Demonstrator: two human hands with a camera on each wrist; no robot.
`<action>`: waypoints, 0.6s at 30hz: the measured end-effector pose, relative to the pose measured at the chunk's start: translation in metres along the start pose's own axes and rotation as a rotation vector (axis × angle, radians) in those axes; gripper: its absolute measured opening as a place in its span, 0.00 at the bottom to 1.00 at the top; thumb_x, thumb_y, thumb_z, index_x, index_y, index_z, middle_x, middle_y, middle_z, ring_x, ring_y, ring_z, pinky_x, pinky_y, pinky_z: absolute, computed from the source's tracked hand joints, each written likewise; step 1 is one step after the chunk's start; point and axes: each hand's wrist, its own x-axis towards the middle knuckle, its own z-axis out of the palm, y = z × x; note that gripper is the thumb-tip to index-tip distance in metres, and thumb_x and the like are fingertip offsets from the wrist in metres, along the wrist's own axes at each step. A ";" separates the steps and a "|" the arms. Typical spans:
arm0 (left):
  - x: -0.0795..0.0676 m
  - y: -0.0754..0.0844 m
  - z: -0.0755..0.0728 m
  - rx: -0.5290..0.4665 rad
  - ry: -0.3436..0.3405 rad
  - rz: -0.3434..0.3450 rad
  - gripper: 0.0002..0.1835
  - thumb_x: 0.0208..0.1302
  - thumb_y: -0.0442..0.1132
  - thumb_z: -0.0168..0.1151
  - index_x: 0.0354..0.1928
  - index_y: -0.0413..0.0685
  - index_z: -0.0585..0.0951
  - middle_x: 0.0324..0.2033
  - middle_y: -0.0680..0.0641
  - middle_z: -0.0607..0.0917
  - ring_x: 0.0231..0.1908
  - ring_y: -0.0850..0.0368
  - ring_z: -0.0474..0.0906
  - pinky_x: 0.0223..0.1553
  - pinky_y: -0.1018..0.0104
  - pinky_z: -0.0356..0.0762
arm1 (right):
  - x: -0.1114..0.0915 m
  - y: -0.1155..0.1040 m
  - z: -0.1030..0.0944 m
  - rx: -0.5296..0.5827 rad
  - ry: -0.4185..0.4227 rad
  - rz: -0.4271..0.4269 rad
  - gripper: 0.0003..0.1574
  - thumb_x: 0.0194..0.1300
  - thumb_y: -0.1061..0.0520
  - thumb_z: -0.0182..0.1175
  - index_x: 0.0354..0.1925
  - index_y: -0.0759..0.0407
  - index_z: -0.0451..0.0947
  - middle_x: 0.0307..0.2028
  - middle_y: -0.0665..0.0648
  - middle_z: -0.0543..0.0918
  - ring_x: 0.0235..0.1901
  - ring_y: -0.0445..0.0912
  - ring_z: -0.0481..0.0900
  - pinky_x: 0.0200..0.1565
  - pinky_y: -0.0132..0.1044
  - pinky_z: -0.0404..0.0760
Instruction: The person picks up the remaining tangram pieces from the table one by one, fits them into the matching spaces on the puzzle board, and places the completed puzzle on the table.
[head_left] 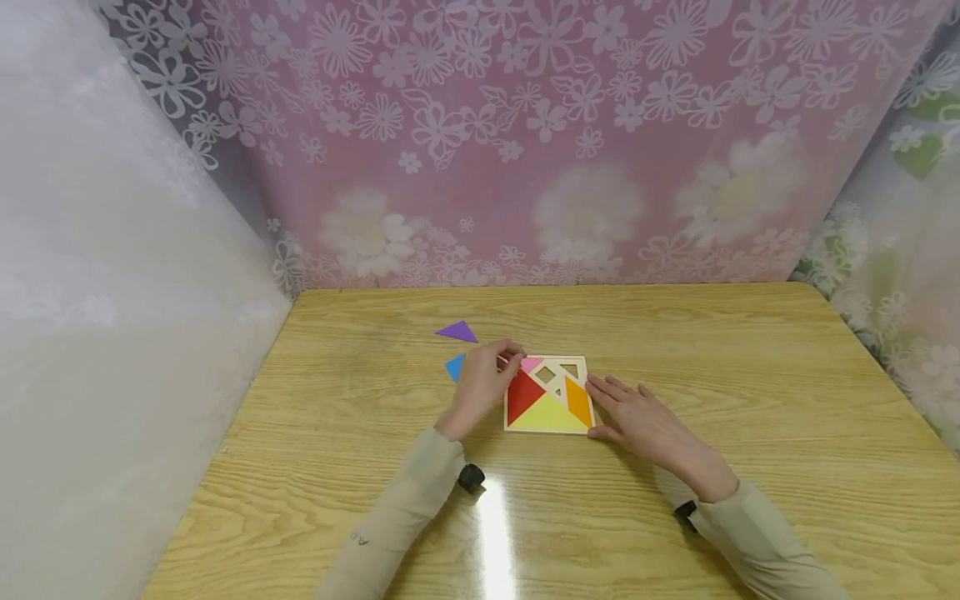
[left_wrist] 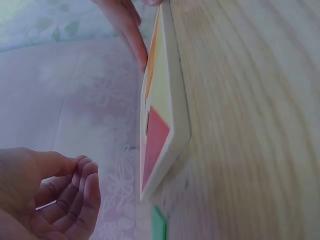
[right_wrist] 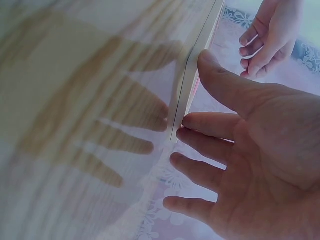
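Note:
A square wooden tangram board lies on the table. Set in it are a red triangle, a yellow triangle, an orange parallelogram and a pink piece; several cutouts show bare. Over the board's upper left corner is my left hand, its fingers loosely curled, thumb near the fingertips, nothing visible between them. My right hand rests straight fingertips and thumb against the board's right edge. Below the left hand, a green piece shows in the left wrist view; the head view hides it.
A purple triangle lies beyond the left hand. The blue piece beside that hand is partly covered by it. Flowered pink cloth hangs behind the wooden table, and a pale sheet stands along its left.

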 end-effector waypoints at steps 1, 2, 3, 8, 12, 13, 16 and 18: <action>0.000 -0.002 -0.003 -0.007 0.003 -0.009 0.08 0.73 0.35 0.61 0.43 0.38 0.86 0.36 0.44 0.89 0.34 0.53 0.85 0.39 0.68 0.84 | 0.000 0.000 0.000 0.001 0.003 -0.003 0.44 0.67 0.46 0.66 0.72 0.67 0.67 0.70 0.68 0.69 0.68 0.66 0.69 0.61 0.73 0.66; -0.001 -0.004 -0.007 -0.012 0.010 -0.013 0.08 0.73 0.34 0.61 0.43 0.38 0.86 0.36 0.44 0.89 0.34 0.52 0.86 0.39 0.66 0.84 | 0.000 0.001 0.000 0.002 0.006 -0.006 0.44 0.67 0.46 0.66 0.72 0.67 0.67 0.70 0.68 0.69 0.68 0.66 0.69 0.61 0.73 0.66; -0.001 -0.006 -0.010 -0.006 0.017 -0.017 0.08 0.73 0.35 0.60 0.43 0.38 0.86 0.36 0.43 0.89 0.35 0.52 0.86 0.40 0.65 0.85 | 0.000 0.001 0.001 0.003 0.008 -0.008 0.44 0.67 0.46 0.66 0.72 0.67 0.67 0.70 0.68 0.69 0.68 0.66 0.69 0.61 0.73 0.66; -0.002 -0.017 -0.028 0.070 0.077 -0.038 0.08 0.73 0.36 0.61 0.42 0.40 0.87 0.35 0.46 0.89 0.34 0.52 0.87 0.39 0.62 0.85 | -0.001 0.000 0.001 0.006 0.012 -0.016 0.45 0.66 0.47 0.67 0.72 0.67 0.66 0.70 0.68 0.70 0.68 0.66 0.69 0.62 0.73 0.65; -0.002 -0.025 -0.040 0.093 0.079 -0.042 0.07 0.72 0.35 0.63 0.42 0.39 0.87 0.35 0.45 0.89 0.35 0.51 0.87 0.39 0.60 0.85 | 0.000 -0.001 0.000 0.013 0.004 -0.009 0.43 0.68 0.46 0.65 0.72 0.66 0.66 0.71 0.67 0.69 0.68 0.66 0.68 0.62 0.73 0.64; -0.003 -0.027 -0.042 0.103 0.066 -0.037 0.06 0.71 0.34 0.63 0.42 0.39 0.86 0.35 0.45 0.89 0.36 0.51 0.87 0.39 0.60 0.85 | 0.000 -0.001 0.000 0.012 0.003 -0.008 0.43 0.68 0.46 0.65 0.72 0.66 0.66 0.71 0.67 0.69 0.68 0.66 0.68 0.62 0.73 0.64; -0.004 -0.032 -0.047 0.143 0.001 -0.027 0.06 0.70 0.33 0.64 0.43 0.38 0.86 0.37 0.45 0.89 0.37 0.51 0.86 0.41 0.60 0.85 | 0.000 -0.002 0.000 0.010 -0.001 -0.005 0.42 0.69 0.46 0.64 0.72 0.66 0.67 0.71 0.67 0.69 0.68 0.66 0.68 0.62 0.74 0.64; -0.006 -0.034 -0.049 0.185 -0.048 -0.026 0.06 0.69 0.33 0.65 0.44 0.38 0.86 0.38 0.44 0.89 0.37 0.50 0.86 0.42 0.59 0.84 | 0.000 -0.002 0.000 0.004 -0.001 -0.006 0.41 0.69 0.46 0.64 0.72 0.66 0.67 0.71 0.67 0.69 0.68 0.66 0.69 0.62 0.74 0.65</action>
